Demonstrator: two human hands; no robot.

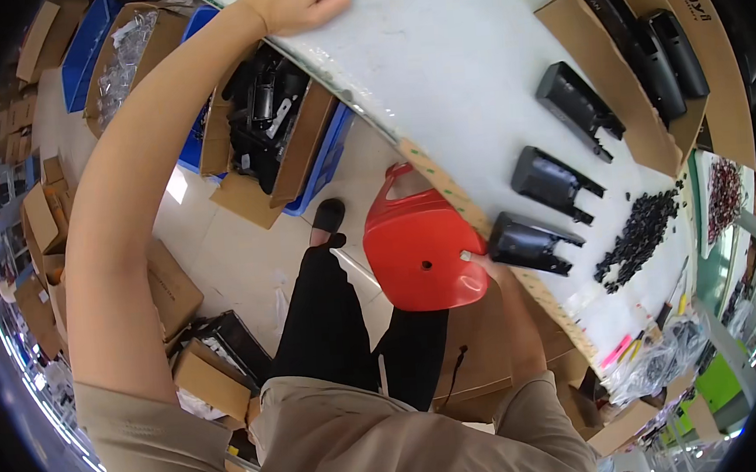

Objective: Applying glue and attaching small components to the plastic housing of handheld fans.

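My left arm stretches up to the far end of the white-topped table [435, 48]. There my left hand [300, 3] lies on the tabletop with the thumb apart and a white cover on one fingertip; the frame's top edge cuts off its other fingers. Low beside the table edge, my right hand [485, 265] grips the rim of a red plastic stool [422, 242]. One white-tipped finger lies over the seat; the remaining fingers are hidden. Just beyond that hand are three black plastic housings, the near one [532, 243], the middle one [554, 180] and the far one [577, 104].
A pile of small black parts [641, 239] lies on the table beside a cardboard box [612, 70] holding black housings. Pliers [635, 345] and a plastic bag [671, 356] are at the near end. Below left, a carton of black parts [299, 167] stands in a blue crate [327, 165].
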